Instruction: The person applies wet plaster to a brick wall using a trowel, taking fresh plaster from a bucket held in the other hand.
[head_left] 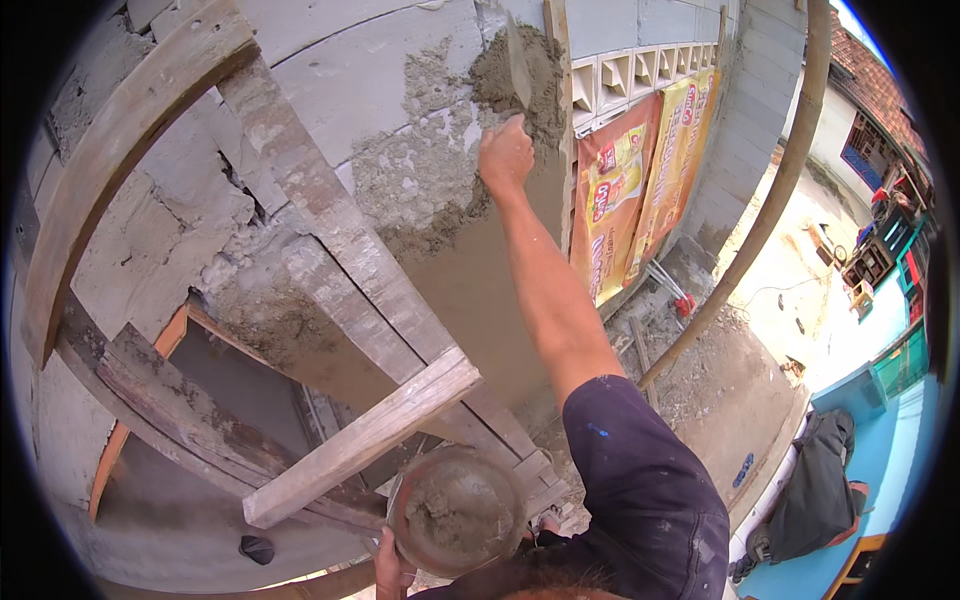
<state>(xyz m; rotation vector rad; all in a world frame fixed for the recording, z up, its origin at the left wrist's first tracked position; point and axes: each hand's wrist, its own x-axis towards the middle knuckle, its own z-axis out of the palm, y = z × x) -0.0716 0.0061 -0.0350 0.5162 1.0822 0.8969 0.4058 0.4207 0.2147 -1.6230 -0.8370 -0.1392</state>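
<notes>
My right hand (507,152) is raised against the block wall (370,55), closed on a trowel (518,70) whose blade lies on a rough patch of wet grey mortar (490,75) beside a vertical wooden strip. Smoother grey plaster (480,300) covers the wall lower down. My left hand (393,560), at the bottom of the view, grips the side of a round bowl (456,510) holding grey mortar. The bowl sits by the lower ends of wooden scaffold planks (330,290) and a crossing beam (355,440).
A curved timber (120,160) arches at the left. An orange banner (625,200) hangs right of the work area, under vent blocks. A long pole (750,250) slants down the right side. Beyond are a yard, a tiled-roof house and a dark bag (815,480) on a blue surface.
</notes>
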